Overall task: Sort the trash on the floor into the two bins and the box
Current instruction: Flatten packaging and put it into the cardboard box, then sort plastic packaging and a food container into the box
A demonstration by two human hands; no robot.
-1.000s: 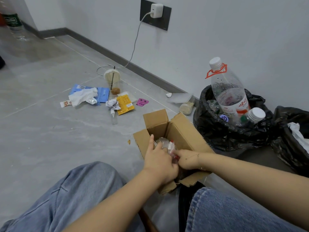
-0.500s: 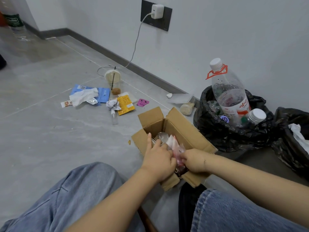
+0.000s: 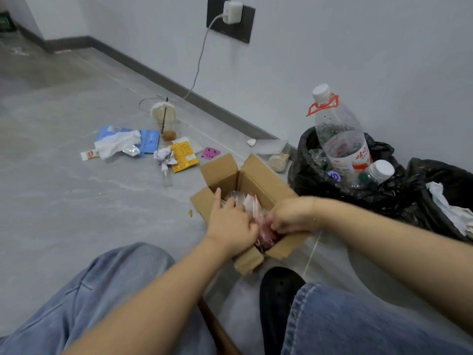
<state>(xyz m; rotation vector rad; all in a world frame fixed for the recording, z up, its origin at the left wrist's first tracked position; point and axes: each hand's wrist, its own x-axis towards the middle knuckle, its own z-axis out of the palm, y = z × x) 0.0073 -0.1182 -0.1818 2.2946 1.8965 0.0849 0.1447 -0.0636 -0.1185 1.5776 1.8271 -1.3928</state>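
An open cardboard box (image 3: 266, 183) sits on the floor in front of my knees. Both hands are inside it. My left hand (image 3: 231, 224) and my right hand (image 3: 291, 215) both grip a crumpled clear and red plastic wrapper (image 3: 258, 216) in the box. To the right stands a black-lined bin (image 3: 307, 175) holding a large clear bottle (image 3: 340, 142) and a smaller white-capped bottle (image 3: 376, 172). A second black-lined bin (image 3: 440, 175) at the far right holds white paper. Loose trash lies at the left: a blue packet (image 3: 148, 139), white tissue (image 3: 115, 146), a yellow sachet (image 3: 184, 156), a drink cup (image 3: 165, 121).
A charger cable (image 3: 199, 60) runs from the wall socket to the floor near the cup. A clear lidded container (image 3: 276, 160) lies between box and bin. A pink sticker (image 3: 210, 152) and a small vial (image 3: 166, 172) lie by the sachet. My black shoe (image 3: 276, 298) is below the box.
My hands have pulled the wrapper together in the box, and the box has shifted slightly with its flaps. The view has moved a little closer.
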